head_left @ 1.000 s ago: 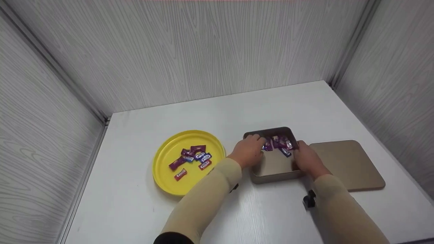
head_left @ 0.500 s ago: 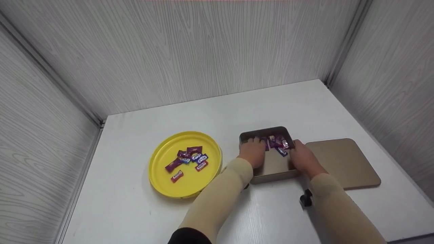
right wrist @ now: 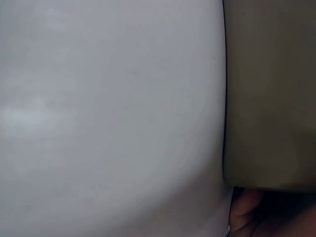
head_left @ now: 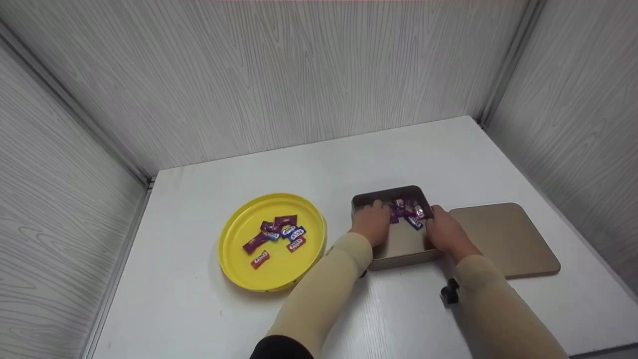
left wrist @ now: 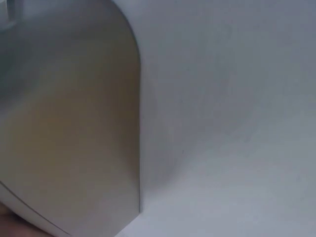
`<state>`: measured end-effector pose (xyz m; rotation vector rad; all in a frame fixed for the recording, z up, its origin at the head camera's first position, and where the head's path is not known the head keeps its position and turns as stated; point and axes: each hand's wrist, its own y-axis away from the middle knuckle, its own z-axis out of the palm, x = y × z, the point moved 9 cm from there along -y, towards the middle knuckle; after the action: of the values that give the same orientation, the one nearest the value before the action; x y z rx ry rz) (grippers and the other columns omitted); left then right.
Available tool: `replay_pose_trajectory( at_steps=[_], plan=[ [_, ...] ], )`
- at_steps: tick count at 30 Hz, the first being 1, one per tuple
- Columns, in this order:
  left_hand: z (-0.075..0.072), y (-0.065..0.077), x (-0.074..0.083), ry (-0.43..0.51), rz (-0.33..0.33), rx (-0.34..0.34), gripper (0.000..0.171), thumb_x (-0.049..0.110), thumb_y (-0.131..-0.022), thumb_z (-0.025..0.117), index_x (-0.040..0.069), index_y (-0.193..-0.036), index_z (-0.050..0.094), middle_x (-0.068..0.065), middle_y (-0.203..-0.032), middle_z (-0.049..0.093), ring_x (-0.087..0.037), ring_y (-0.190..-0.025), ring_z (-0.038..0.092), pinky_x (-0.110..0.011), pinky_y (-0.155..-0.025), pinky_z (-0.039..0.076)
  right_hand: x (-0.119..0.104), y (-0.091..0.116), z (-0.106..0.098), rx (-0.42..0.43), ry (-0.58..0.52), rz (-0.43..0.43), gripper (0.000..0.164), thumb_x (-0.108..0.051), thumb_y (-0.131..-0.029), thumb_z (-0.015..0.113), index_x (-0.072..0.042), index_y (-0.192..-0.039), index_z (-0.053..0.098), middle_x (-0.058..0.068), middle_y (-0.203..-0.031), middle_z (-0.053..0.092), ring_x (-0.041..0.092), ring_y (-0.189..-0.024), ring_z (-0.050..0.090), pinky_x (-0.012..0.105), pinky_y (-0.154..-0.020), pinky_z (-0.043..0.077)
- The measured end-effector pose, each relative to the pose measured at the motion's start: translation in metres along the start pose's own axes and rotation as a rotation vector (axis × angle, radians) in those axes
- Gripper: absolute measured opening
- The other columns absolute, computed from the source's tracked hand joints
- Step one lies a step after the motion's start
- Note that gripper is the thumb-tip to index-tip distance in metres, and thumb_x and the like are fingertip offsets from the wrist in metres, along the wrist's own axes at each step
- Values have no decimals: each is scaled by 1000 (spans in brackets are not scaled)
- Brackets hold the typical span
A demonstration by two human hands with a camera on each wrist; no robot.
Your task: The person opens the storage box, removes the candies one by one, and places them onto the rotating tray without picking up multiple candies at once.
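A bronze-coloured open tin (head_left: 404, 260) stands on the table, with purple and blue wrapped candies (head_left: 408, 209) along its far right part. My left hand (head_left: 371, 224) reaches into the left side of the tin, fingers bent down over the candies at their left end. Its fingertips are hidden, and I cannot tell whether it pinches a candy. My right hand (head_left: 446, 232) grips the tin's right wall from outside, its fingertips near the rim. Left of the tin sits a round yellow tray (head_left: 239, 264) holding several purple, blue and red candies (head_left: 279, 232).
The flat bronze lid (head_left: 513, 242) lies on the white table (head_left: 199, 319) just right of the tin, partly behind my right hand. Grey wood-grain panels (head_left: 309, 75) stand at the back and both sides. My left forearm passes close by the tray's right edge.
My left hand has moved deeper into the tin, and its fingers have bent down more among the candies. My right hand keeps its grip on the wall. The head view has shifted slightly.
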<state>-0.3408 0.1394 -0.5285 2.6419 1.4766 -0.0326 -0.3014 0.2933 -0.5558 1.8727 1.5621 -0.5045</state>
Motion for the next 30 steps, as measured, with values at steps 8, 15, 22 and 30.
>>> replay_pose_trajectory(
  at_steps=[8, 15, 22, 30],
  plan=[
    [-3, 3, 1, -11, 6, 42, 27, 24, -105, 53, 16, -122, 72, -5, -119, 64, -21, -105, 64, -37, -78, 58, 1, 0, 0, -2, -1, 2, 46, -15, -102, 29, 8, -140, 37, 28, -126, 54, 38, -107, 53, 58, -98, 42],
    [-3, 2, 2, -18, 21, 51, 24, 24, -105, 53, 15, -115, 73, -5, -111, 70, -21, -99, 67, -37, -77, 58, 1, 0, -2, 3, 1, -14, 45, -14, -101, 30, 9, -138, 38, 29, -126, 54, 39, -107, 53, 58, -98, 42],
    [-2, 0, 1, -7, 8, 10, 22, 24, -104, 52, 18, -108, 73, 0, -104, 73, -21, -97, 67, -38, -77, 57, -3, -1, -2, 5, -2, -20, 47, -14, -101, 30, 10, -140, 38, 31, -130, 52, 40, -112, 52, 59, -102, 40],
    [-10, 5, 2, 36, 39, 8, 28, 25, -105, 51, 15, -128, 65, -4, -120, 67, -22, -108, 62, -39, -85, 55, 0, -1, -4, 8, 12, -29, 47, -15, -101, 29, 10, -141, 37, 32, -132, 52, 39, -110, 52, 59, -99, 41]
  ],
)
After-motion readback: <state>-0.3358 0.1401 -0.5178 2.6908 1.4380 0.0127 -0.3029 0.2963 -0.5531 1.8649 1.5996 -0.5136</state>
